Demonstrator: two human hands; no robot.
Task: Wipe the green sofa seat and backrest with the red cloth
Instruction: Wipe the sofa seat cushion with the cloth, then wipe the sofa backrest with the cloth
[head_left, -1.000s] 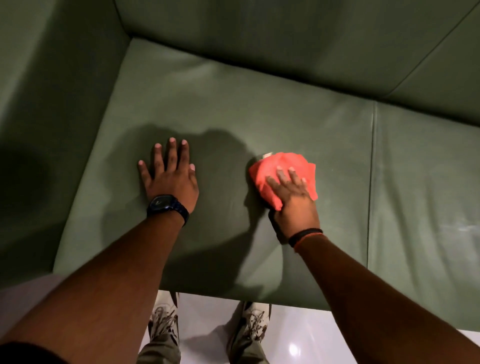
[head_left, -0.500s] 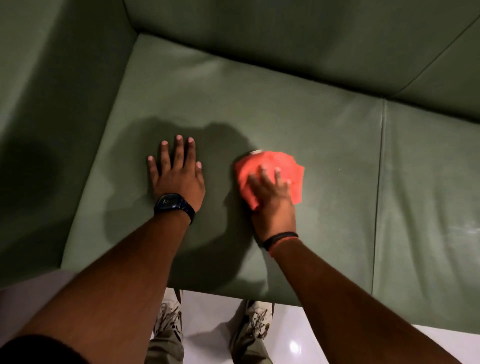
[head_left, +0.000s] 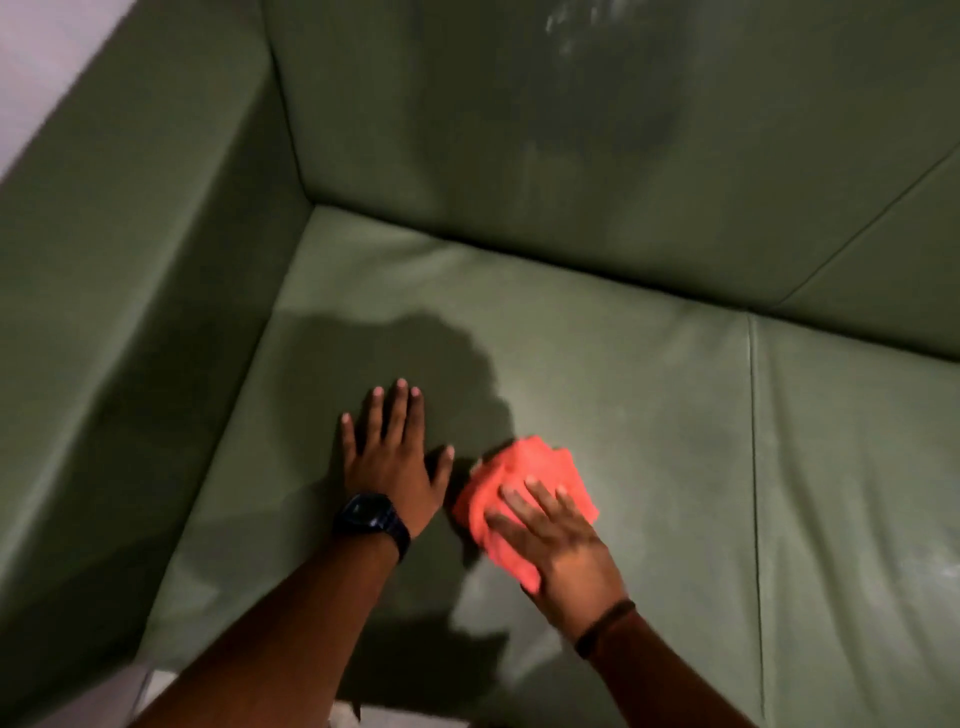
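The red cloth (head_left: 524, 499) is pressed flat on the green sofa seat (head_left: 597, 374), bunched under the spread fingers of the right hand (head_left: 558, 551), which lie on it rather than close around it. Compared with half a second ago, the cloth has been drawn nearer to the left hand (head_left: 392, 457), which is laid open on the cushion as support. More of the backrest (head_left: 519, 130) has come into view, with pale smears still seen on it, so it probably remains to be wiped.

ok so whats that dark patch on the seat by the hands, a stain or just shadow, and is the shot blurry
Head view: the dark patch looks like a cast shadow, hard-edged, falling around the left hand; light comes from behind the person. Head view: slight motion blur on the right hand and red cloth.
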